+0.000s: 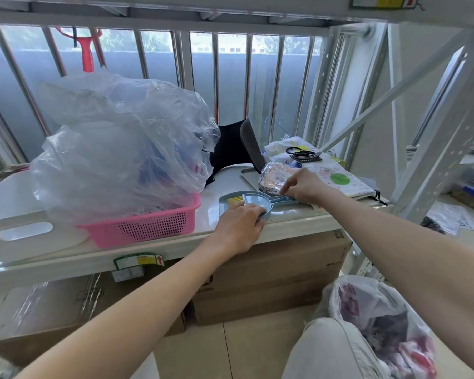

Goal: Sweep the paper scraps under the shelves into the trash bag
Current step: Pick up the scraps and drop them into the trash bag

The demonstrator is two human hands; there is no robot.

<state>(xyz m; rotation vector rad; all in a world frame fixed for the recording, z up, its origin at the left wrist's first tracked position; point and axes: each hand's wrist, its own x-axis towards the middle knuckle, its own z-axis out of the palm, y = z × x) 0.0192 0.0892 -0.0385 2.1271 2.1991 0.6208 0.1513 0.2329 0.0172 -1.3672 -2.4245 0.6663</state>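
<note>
A small blue dustpan [230, 198] with a yellow-bristled brush [255, 201] nested in it lies on the white shelf [230, 231] near its front edge. My left hand [240, 224] lies over the near side of the pan, fingers curled round its rim. My right hand [303, 187] pinches the handle end of the brush and pan set. A translucent trash bag [378, 315] with crumpled contents stands on the floor at the lower right, beside my knee. No paper scraps under the shelf are visible.
A pink basket [148, 228] under a big clear plastic bag [126, 138] fills the shelf's left. A foil-wrapped packet [274, 177], a tray, black fabric and a cloth with hair ties lie behind the dustpan. Cardboard boxes [271, 274] sit beneath the shelf. Metal uprights [435, 160] stand at right.
</note>
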